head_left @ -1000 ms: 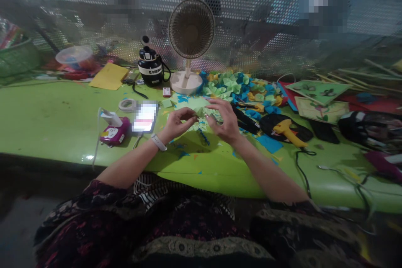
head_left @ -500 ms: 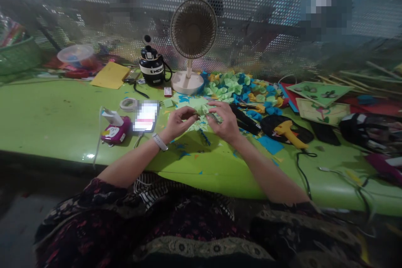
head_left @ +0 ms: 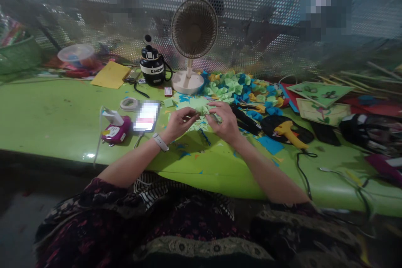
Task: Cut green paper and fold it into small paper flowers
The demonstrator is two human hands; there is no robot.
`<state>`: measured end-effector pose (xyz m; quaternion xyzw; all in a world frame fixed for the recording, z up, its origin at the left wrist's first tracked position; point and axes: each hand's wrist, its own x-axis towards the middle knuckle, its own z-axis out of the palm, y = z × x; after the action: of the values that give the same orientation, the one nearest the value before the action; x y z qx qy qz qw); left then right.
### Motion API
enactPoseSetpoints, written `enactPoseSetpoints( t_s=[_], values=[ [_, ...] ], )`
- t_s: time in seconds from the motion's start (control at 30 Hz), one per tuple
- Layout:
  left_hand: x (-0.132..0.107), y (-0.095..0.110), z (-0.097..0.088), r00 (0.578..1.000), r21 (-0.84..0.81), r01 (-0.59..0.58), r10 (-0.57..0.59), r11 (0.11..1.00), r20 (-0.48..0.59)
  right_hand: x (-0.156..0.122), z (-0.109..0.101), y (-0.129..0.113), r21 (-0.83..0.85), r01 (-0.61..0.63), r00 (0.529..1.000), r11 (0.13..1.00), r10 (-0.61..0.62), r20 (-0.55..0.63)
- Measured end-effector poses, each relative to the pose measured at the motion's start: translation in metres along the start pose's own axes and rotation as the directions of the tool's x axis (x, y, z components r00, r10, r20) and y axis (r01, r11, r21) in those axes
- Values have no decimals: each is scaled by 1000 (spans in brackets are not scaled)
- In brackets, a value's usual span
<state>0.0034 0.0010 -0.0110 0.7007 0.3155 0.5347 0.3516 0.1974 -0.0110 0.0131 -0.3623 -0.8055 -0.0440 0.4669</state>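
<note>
Between my fingertips, above the green table [head_left: 56, 113], is a light-green paper flower [head_left: 202, 110]. My left hand [head_left: 181, 122], with a white watch [head_left: 161, 142] at the wrist, pinches its left side. From the other side my right hand [head_left: 223, 122] grips it with curled fingers; a small greyish thing shows by its thumb, too hidden to name. Below the hands lie green and blue paper scraps and a dark blue twisted strip [head_left: 204, 137]. Behind them a heap of green, blue and yellow paper flowers [head_left: 232, 86] spreads out.
A fan [head_left: 194, 29] and a black bottle [head_left: 152, 69] stand at the back. Left of my hands lie a phone [head_left: 146, 116], a tape roll [head_left: 129, 103] and a purple block with a plug [head_left: 117, 130]. To the right are a yellow glue gun [head_left: 289, 132] and cables.
Both hands stay almost in place. My left fingertips have shifted slightly at the paper flower, which now shows a little lower between the hands.
</note>
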Motion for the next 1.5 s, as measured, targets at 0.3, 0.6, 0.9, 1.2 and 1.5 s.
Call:
enactPoseSetpoints(
  t_s=[0.3,0.6,0.9,1.2,1.5],
  values=[
    [3,-3,-2,997,-16,-23,22,1000,-68,-1,2,6,-33,13,1000,999,-13,-11],
    [4,4,-5,985,-286,122,-152,951,-84,-4,4,12,-58,39,998,998,-42,-53],
    [7,-2,-4,976,-290,176,-205,941,-71,-8,8,19,-102,55,998,993,-55,5],
    [6,-1,-5,973,-158,137,-163,978,-164,-11,12,28,-147,6,1000,989,-2,25],
    [7,-5,-5,965,-175,151,-183,973,-185,19,-28,42,-221,-74,979,972,28,-204]
  ],
)
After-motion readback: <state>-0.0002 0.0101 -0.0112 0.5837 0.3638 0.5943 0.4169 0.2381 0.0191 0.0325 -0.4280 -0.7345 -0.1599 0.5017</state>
